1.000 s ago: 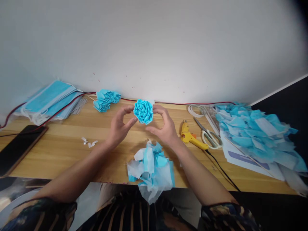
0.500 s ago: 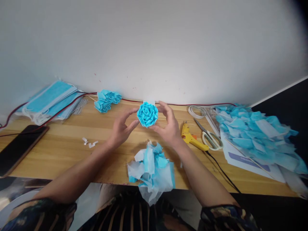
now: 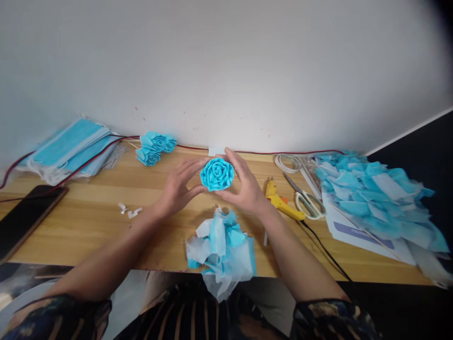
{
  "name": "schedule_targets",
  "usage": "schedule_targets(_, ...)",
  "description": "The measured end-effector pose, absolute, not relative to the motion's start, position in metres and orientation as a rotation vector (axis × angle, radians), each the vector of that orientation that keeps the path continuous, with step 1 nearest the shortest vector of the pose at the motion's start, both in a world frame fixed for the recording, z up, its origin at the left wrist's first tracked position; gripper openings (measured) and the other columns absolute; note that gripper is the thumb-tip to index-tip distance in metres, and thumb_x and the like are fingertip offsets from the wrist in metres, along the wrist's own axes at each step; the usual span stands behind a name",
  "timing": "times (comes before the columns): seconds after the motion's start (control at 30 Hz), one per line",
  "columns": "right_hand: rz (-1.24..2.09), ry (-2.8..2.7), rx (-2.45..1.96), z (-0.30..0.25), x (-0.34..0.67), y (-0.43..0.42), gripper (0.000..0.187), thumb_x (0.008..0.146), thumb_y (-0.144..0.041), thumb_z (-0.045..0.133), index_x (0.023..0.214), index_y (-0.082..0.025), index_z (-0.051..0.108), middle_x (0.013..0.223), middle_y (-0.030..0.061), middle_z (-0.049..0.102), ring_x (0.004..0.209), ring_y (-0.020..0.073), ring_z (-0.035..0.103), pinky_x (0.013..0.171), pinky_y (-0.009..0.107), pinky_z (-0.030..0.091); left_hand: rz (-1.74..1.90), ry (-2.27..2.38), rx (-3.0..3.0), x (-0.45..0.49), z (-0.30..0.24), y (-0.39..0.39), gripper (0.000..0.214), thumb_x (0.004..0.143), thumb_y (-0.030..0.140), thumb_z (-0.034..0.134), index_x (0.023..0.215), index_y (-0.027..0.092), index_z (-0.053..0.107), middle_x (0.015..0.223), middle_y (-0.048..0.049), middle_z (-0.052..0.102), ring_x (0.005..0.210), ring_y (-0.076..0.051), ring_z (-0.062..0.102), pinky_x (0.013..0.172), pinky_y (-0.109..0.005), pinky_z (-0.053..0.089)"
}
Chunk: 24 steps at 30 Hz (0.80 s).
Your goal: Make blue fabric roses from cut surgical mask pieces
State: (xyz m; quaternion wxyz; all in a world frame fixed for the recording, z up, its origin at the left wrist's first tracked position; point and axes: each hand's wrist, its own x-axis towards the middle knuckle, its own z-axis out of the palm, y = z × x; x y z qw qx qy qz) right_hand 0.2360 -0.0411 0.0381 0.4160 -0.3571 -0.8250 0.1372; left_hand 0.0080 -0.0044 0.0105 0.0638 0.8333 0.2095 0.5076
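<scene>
A blue fabric flower [image 3: 217,174] with tightly layered, rose-like petals faces up between my two hands, above the table. On its left edge, the thumb and fingers of my left hand [image 3: 180,185] grip the petals. My right hand [image 3: 245,185] holds the opposite edge, thumb below and fingers above. Any stem under the flower is hidden. Closer to me lies a loose heap of blue and white fabric scraps [image 3: 221,245], partly hanging over the table's front edge. Three similar blue flowers [image 3: 155,147] rest at the back left.
Right of my hands lie a yellow glue gun [image 3: 283,202] with a black cord and white-handled scissors [image 3: 308,200]. A big pile of blue pieces [image 3: 375,193] covers the far right. Blue face masks [image 3: 72,146] and a phone [image 3: 30,219] are on the left.
The flower has tipped slightly and sits a little lower in the view, with both hands still around it. The whole scene has shifted slightly left.
</scene>
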Motion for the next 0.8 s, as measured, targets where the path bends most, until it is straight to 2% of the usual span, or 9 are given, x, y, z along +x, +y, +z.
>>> schedule_targets(0.17, 0.307, -2.068, -0.837, 0.038, 0.237, -0.038, 0.079, 0.085, -0.044, 0.078, 0.153, -0.034, 0.041, 0.152, 0.0098, 0.055, 0.148, 0.0321, 0.044, 0.122, 0.059, 0.036, 1.532, 0.643, 2.505, 0.009, 0.012, -0.007, 0.063, 0.09, 0.047, 0.069, 0.148, 0.027, 0.054, 0.132, -0.0158, 0.07, 0.12, -0.03, 0.067, 0.1, -0.048, 0.053)
schedule_targets(0.27, 0.32, -2.035, -0.818, 0.037, 0.236, -0.037, 0.07, 0.083, -0.047, 0.079, 0.146, -0.035, 0.05, 0.144, 0.0078, 0.062, 0.144, 0.0317, 0.049, 0.121, 0.059, 0.038, 1.564, 0.622, 2.477, 0.009, 0.012, -0.008, 0.055, 0.09, 0.046, 0.07, 0.141, 0.026, 0.06, 0.127, -0.0153, 0.073, 0.117, -0.03, 0.068, 0.1, -0.048, 0.052)
schedule_targets(0.5, 0.367, -1.995, -0.872, 0.032, 0.233, -0.037, 0.056, 0.085, -0.052, 0.076, 0.135, -0.034, 0.061, 0.139, 0.0068, 0.067, 0.14, 0.0312, 0.053, 0.119, 0.059, 0.04, 1.56, 0.673, 2.383, 0.011, 0.013, -0.013, 0.039, 0.089, 0.041, 0.073, 0.124, 0.024, 0.07, 0.116, -0.0143, 0.076, 0.109, -0.029, 0.07, 0.095, -0.046, 0.054)
schedule_targets(0.8, 0.32, -1.976, -0.81, 0.032, 0.23, -0.038, 0.047, 0.087, -0.048, 0.075, 0.13, -0.033, 0.063, 0.132, 0.0051, 0.071, 0.135, 0.0277, 0.058, 0.115, 0.055, 0.046, 1.617, 0.645, 2.354, 0.016, 0.017, -0.015, 0.027, 0.088, 0.031, 0.075, 0.113, 0.022, 0.071, 0.112, -0.0126, 0.078, 0.105, -0.026, 0.072, 0.093, -0.043, 0.054)
